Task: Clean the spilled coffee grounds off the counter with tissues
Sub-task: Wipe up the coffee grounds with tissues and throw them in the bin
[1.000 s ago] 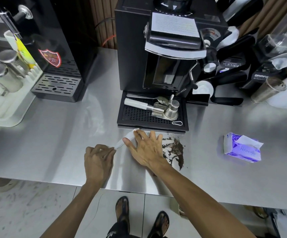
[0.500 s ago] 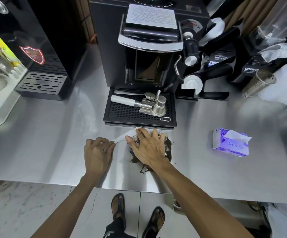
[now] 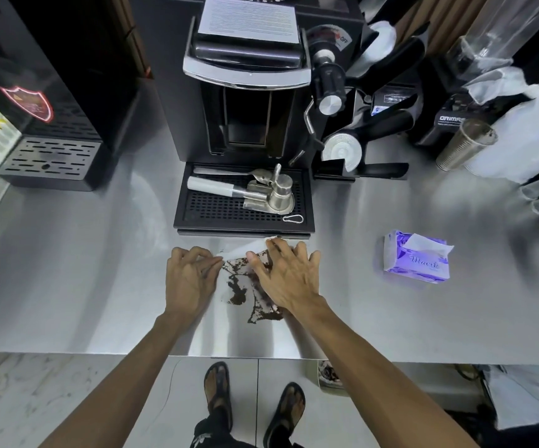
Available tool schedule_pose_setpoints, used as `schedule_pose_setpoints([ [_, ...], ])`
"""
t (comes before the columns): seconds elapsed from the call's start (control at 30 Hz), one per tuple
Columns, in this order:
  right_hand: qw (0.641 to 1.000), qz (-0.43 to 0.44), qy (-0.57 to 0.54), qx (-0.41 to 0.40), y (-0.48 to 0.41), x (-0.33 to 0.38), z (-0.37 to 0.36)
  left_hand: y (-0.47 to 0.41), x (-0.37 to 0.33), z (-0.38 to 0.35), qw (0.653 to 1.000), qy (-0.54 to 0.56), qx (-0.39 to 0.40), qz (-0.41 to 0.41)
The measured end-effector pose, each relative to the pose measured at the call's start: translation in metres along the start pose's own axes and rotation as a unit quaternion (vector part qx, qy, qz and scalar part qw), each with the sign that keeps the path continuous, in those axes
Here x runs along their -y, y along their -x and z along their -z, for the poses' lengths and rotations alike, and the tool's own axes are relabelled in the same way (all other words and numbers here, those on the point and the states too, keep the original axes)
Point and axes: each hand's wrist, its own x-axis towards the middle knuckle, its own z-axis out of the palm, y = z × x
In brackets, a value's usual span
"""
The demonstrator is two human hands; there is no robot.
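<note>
The coffee grounds (image 3: 237, 287) have been swept left and now lie between both hands. The right hand (image 3: 286, 276) presses the tissue (image 3: 244, 247) with spread fingers, and the left hand (image 3: 190, 276) pinches its corner.

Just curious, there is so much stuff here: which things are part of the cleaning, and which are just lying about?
In the job: tissue, coffee grounds, counter, left hand pinching the tissue, right hand pressing it flat, tissue pack.
Lying about: coffee machine, metal tools on its drip tray, steel cup.
</note>
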Motion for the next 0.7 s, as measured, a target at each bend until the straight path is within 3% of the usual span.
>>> schedule_pose_setpoints([
  [0.2,1.000,-0.016,0.001,0.007,0.001,-0.009,0.001,-0.003,-0.004,-0.005,1.000,0.003,0.025,-0.013],
  [0.33,1.000,-0.025,0.010,0.001,0.003,-0.013,-0.001,-0.003,-0.018,-0.004,0.994,-0.082,-0.006,-0.066],
  [0.7,0.998,-0.057,0.015,-0.011,0.007,-0.021,-0.001,-0.016,-0.025,-0.017,0.989,-0.098,0.012,-0.109],
])
